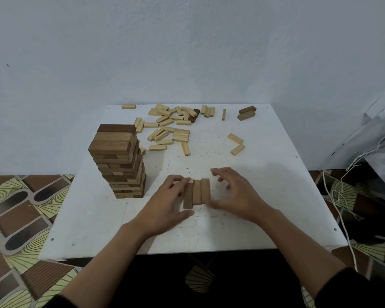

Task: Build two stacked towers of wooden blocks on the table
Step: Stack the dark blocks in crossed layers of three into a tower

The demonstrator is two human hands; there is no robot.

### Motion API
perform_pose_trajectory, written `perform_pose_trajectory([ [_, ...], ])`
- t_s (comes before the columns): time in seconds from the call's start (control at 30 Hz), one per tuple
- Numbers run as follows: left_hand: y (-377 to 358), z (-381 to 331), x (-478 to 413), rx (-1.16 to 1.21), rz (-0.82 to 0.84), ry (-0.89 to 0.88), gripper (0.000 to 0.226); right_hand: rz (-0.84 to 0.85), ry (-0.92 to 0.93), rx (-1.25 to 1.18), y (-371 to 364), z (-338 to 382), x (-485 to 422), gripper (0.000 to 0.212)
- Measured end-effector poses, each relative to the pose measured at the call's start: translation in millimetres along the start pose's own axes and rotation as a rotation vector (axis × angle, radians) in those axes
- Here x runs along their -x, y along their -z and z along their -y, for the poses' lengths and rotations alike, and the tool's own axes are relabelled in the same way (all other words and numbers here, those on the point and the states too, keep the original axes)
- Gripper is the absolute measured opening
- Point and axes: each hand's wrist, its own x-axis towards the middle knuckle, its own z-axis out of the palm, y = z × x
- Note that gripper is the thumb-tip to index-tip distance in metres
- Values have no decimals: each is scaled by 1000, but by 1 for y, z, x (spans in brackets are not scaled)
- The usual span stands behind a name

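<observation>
A row of three brown rectangular wooden blocks [197,193] lies flat, long sides touching, smooth-faced, at the near middle of the scuffed white square tabletop [265,196]. The left hand [167,201] grips its left block, fingers [178,180] curled over the far end, thumb at the near end. The right hand [236,194] is spread and loosely bent, holding nothing, thumb just beside the row's right corner. To the left stands a tall tower of brown crosswise-layered blocks [120,161]; pale loose wooden blocks [169,130] lie scattered beyond
</observation>
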Motion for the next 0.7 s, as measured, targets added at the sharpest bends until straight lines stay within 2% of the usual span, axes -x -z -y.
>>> perform_pose_trajectory([
  [0.1,8,-1,-16,2,97,34,80,96,29,33,0,1,-13,82],
  [0.23,12,-1,-28,-7,160,31,69,118,69,23,-5,0,-20,67],
  [0.7,16,-3,-38,39,129,74,62,220,135,17,3,7,-28,57],
])
